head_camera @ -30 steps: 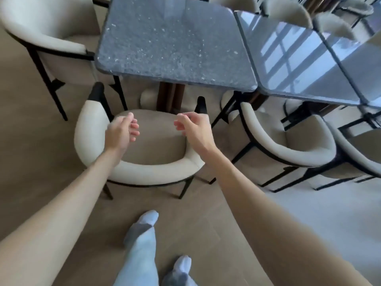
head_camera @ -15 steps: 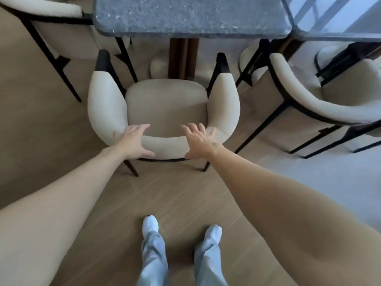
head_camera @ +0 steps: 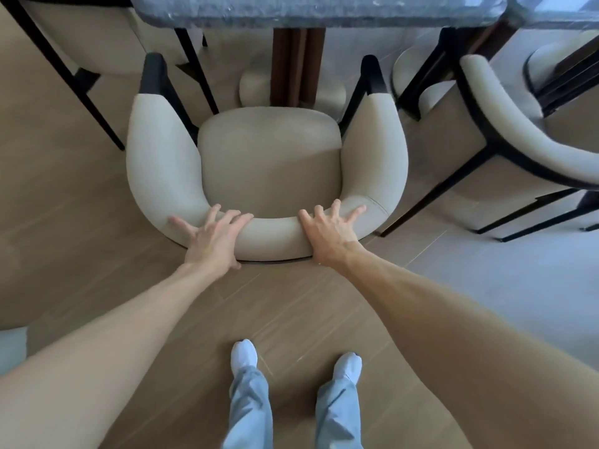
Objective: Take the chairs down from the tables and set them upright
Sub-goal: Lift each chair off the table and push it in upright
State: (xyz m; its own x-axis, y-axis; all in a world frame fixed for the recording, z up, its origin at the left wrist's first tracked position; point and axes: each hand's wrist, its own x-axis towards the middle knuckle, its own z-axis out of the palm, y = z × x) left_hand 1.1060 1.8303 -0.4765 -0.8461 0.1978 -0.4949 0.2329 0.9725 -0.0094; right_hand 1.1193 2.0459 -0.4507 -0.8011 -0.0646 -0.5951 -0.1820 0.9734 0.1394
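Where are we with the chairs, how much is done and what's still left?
The cream chair in front stands upright on the floor, facing the dark table. The left hand and right hand rest spread on its backrest. Neighbouring chairs at left and right also stand on the floor. The visible table edge carries no chair; the rest is out of view.

We note a cream fabric armchair with a curved wraparound backrest and black frame [head_camera: 269,163] standing upright on the wood floor, its open front facing the dark speckled stone-topped table [head_camera: 317,8] and its seat just short of the table's brown pedestal. A second cream upholstered chair with black legs [head_camera: 505,137] stands upright to the right, partly under the neighbouring tabletop. A third cream chair on black legs [head_camera: 81,43] stands at upper left, beside the table's left edge.
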